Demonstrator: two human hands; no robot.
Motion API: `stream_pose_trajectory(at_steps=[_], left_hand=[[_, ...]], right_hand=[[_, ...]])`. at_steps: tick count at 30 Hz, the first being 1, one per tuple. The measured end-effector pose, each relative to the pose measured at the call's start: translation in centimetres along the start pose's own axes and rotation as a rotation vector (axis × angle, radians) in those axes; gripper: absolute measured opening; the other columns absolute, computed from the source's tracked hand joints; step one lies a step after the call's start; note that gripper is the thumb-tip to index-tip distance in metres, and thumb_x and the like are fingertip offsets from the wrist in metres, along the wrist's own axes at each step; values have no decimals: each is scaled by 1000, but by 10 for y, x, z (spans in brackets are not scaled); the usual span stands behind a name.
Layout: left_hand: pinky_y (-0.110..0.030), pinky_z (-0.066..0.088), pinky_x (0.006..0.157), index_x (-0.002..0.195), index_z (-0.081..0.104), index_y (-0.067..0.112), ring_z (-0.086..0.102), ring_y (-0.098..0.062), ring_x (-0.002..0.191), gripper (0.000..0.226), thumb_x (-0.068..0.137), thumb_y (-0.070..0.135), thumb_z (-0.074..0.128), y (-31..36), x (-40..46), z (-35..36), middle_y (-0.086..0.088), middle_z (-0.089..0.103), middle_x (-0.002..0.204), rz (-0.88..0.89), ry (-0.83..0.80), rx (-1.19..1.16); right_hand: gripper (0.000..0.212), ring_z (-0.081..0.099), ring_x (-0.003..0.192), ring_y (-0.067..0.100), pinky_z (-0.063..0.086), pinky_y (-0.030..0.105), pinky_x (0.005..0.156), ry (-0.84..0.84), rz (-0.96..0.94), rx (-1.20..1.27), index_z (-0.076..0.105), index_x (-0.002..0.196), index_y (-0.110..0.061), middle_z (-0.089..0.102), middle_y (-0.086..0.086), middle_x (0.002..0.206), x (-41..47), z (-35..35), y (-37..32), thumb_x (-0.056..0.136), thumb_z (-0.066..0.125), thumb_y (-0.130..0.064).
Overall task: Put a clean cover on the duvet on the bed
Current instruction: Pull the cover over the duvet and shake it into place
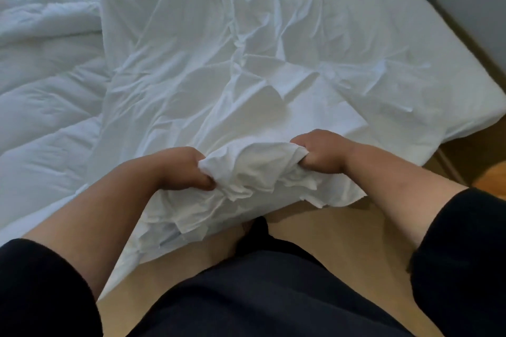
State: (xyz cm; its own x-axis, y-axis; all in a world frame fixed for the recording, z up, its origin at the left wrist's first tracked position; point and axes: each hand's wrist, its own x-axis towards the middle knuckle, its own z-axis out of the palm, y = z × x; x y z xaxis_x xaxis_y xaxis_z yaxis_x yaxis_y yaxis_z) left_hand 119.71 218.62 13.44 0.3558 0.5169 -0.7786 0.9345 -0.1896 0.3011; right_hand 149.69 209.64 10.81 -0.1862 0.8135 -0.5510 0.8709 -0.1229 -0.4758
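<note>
The cover lies crumpled across the bed, its near edge bunched over the foot. The left hand and right hand each clamp a fistful of that gathered edge. The duvet sits heaped at far left, apart from both hands. Judged: thin, light, limp cloth, unlikely to slip; best taken at corners or the open hem, not mid-panel.
</note>
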Motion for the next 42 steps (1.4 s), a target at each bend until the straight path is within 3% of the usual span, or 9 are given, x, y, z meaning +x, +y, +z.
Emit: stream_pose_trajectory(at_steps=[3,6,9,15,19,25,31,36,42], left_hand=[[-33,55,80,86,72,26,67,-13,82,17,77,40,75,-6,-31,24,6,72,86,27,-33,85],[-36,52,87,98,65,27,63,-17,93,25,84,46,61,-22,-28,89,5,68,100,56,-48,236],[-39,47,94,118,55,24,57,-25,112,36,91,47,51,-46,-10,168,-3,59,121,58,41,407],[-40,47,97,132,53,22,55,-26,119,40,102,46,42,-56,-5,224,-3,56,132,22,131,193],[-38,48,97,133,53,25,55,-23,119,38,101,44,44,-31,-7,221,0,55,133,49,152,146],[-31,47,92,130,56,23,58,-18,109,34,101,38,47,51,19,197,3,59,126,136,126,138],[-31,46,95,130,56,21,58,-20,111,33,101,35,49,171,87,172,1,60,127,156,100,158],[-31,45,94,129,56,22,58,-20,111,32,100,35,49,267,145,153,3,62,126,108,64,124],[-28,41,84,132,53,19,55,-17,97,35,99,31,53,323,201,126,4,60,115,77,102,25]], right_hand=[[22,59,90,14,48,34,81,-96,-1,-53,64,100,-21,67,-7,96,-35,18,-16,86,50,-30],[14,62,90,20,49,36,77,-233,82,-120,57,100,-24,66,-4,97,-39,90,-11,88,50,-25],[26,58,110,29,46,39,87,-243,173,-226,54,117,-24,60,5,122,-38,163,9,92,48,-22],[39,55,125,25,45,39,103,-277,317,-120,56,136,-24,58,5,140,-73,200,40,98,45,-23],[43,52,131,25,41,34,106,-254,359,-75,51,142,-20,54,6,145,-96,180,59,99,47,-18],[40,56,119,24,46,34,101,-65,395,102,52,139,-23,58,6,137,-111,123,108,99,49,-22],[40,54,119,26,43,31,97,48,477,210,53,139,-19,57,7,136,-121,50,228,99,49,-20],[36,55,119,27,47,36,101,117,569,388,55,134,-21,55,7,133,-119,-12,329,99,49,-22],[32,58,113,25,50,39,99,135,656,417,55,127,-26,58,3,127,-99,-71,417,95,51,-26]])
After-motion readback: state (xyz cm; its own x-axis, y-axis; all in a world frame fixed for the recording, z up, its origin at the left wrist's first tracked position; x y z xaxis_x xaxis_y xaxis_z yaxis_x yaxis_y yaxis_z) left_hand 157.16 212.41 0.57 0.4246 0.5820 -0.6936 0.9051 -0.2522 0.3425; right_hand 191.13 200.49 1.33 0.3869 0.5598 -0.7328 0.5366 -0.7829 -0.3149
